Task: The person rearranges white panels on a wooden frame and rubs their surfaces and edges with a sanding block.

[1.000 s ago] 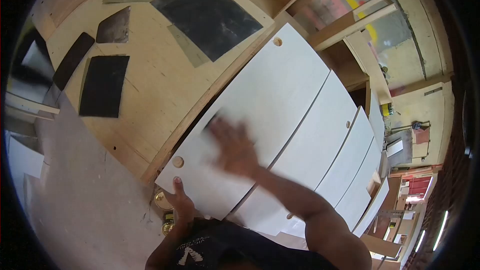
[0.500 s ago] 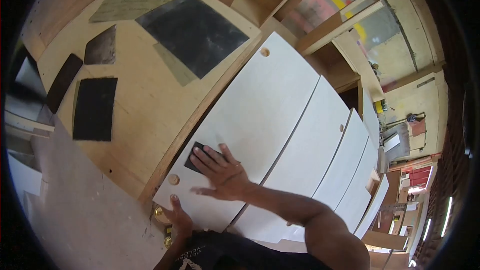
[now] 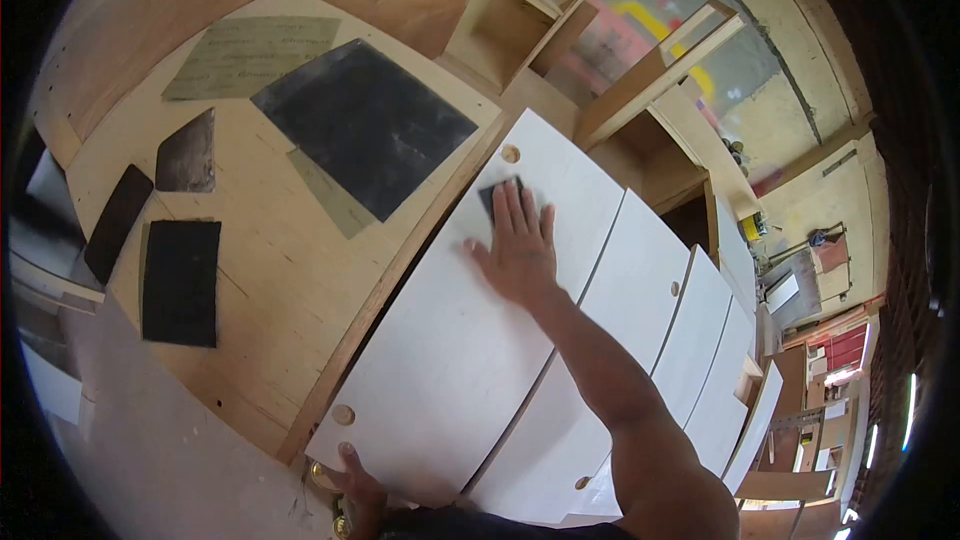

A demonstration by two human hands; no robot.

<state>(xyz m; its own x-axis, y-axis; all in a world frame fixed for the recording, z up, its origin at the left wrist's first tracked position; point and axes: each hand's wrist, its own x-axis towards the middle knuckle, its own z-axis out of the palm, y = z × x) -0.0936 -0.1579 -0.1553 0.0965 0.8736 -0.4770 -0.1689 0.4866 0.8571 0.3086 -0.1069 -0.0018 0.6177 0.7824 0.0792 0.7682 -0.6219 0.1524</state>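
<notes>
My right hand [image 3: 520, 245] lies flat on a small dark sanding pad [image 3: 497, 194], pressing it against the far end of a white panel [image 3: 450, 340]. A round hole [image 3: 511, 153] sits just beyond the pad. My left hand [image 3: 355, 485] grips the near edge of the same panel, close to a second round hole [image 3: 343, 414]. Several more white panels [image 3: 640, 320] lie side by side to the right.
The panels rest on a plywood bench [image 3: 280, 280]. Dark sandpaper sheets [image 3: 365, 125] and smaller pieces [image 3: 180, 280] lie on the left. Open wooden boxes [image 3: 515, 15] stand at the back. Workshop floor and shelving fill the right.
My right hand has slid the pad along the panel from the near end to the far end. The left hand stays on the near edge.
</notes>
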